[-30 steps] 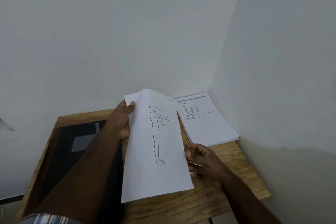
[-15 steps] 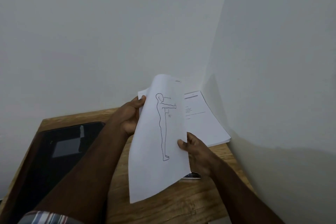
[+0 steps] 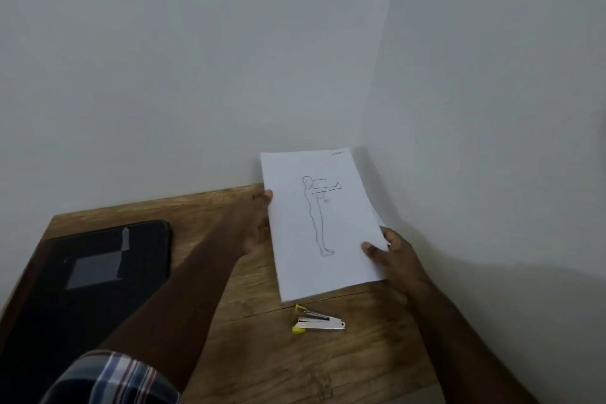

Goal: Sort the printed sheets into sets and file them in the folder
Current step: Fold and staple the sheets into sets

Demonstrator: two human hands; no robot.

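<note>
The left hand (image 3: pixel 254 223) holds the left edge of the printed sheet (image 3: pixel 323 223), its fingers curled behind the paper with one fingertip showing at the edge. The right hand (image 3: pixel 392 256) holds the right edge lower down: the thumb lies on the printed face and the fingers are behind, so this grip is clamped on the sheet. Between the two grips the sheet is raised above the table (image 3: pixel 229 305) and tilted back toward the wall corner. Its face shows an outline drawing of a standing figure with one arm extended. Further paper edges show just behind the right grip; whether they belong to the held sheet cannot be determined. Below the right grip, a small stapler (image 3: pixel 318 321) with yellow ends lies on the table. Well to the left of the left grip, a black folder (image 3: pixel 82 289) lies flat. A plaid sleeve (image 3: pixel 111 377) appears at the lower edge.
</note>
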